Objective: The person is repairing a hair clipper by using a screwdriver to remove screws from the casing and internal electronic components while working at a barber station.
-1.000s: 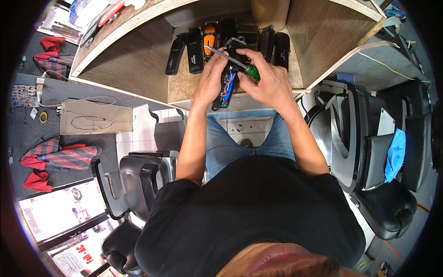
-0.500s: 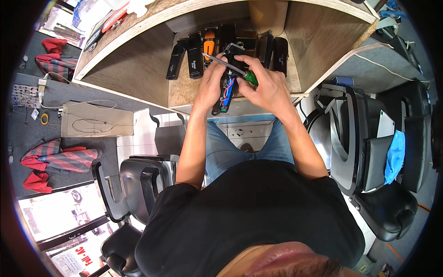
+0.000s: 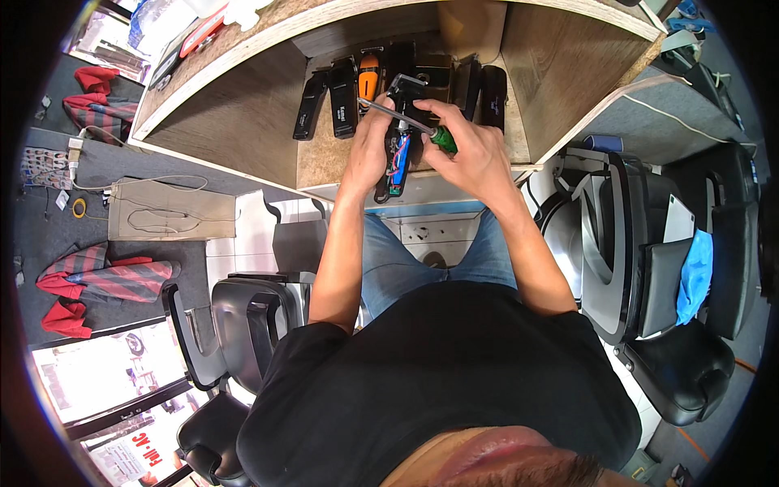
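My left hand (image 3: pixel 369 153) is closed round an opened hair clipper (image 3: pixel 398 162), whose blue battery, thin wires and green circuit board show at its lower end. A screwdriver (image 3: pixel 415 122) with a green handle sits in my right hand (image 3: pixel 473 152), its shaft slanting up and left across the clipper toward the left hand. The right fingers also come close to the clipper's dark upper part; whether they press on it I cannot tell. Just behind stand a black clipper (image 3: pixel 343 101) and an orange-and-black clipper (image 3: pixel 368 77).
Wooden shelf walls (image 3: pixel 235 114) enclose the work spot on both sides. More black clippers lie in the shelf, one (image 3: pixel 492 97) at its right. Black salon chairs (image 3: pixel 251 325) flank me; a blue cloth (image 3: pixel 695 276) hangs on the right one. A striped cloth (image 3: pixel 114 280) lies left.
The right index finger and thumb have shifted slightly on the screwdriver and clipper. The screwdriver's tip has dipped a little, and the clipper has hardly moved.
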The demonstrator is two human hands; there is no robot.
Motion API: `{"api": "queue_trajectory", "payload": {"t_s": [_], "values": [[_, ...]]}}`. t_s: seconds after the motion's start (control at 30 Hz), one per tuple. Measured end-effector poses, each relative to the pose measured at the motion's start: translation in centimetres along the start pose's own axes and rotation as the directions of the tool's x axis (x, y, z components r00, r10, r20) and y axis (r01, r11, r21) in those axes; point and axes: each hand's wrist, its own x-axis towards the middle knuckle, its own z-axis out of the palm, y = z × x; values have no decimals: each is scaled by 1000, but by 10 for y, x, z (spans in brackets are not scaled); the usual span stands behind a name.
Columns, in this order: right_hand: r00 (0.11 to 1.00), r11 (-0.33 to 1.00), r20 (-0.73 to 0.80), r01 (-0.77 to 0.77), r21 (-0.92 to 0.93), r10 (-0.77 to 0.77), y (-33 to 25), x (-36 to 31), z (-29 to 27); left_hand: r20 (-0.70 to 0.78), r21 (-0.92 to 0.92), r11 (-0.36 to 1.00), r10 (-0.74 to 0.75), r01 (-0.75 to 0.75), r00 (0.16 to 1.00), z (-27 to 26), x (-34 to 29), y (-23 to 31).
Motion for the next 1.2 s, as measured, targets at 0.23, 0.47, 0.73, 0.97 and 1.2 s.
{"api": "queue_trajectory", "payload": {"t_s": [0.23, 0.47, 0.73, 0.97, 1.2], "values": [[1000, 1000, -16, -8, 8, 8, -2, 1, 1, 39, -70, 997, -42, 45, 998, -7, 1, -11], [996, 997, -47, 74, 17, -73, 9, -3, 2, 110, -148, 984, -83, 99, 990, -4, -1, -5], [999, 999, 37, 37, 19, -38, -4, 4, -4, 20, -166, 981, -94, 96, 995, -1, -3, -4], [997, 998, 37, -68, 4, 68, -8, 6, -4, 38, -189, 977, -97, 103, 995, -2, -3, -8], [998, 998, 26, -50, 31, 49, -2, 6, 0, 15, -139, 984, -106, 107, 994, 1, -7, 3]]}}
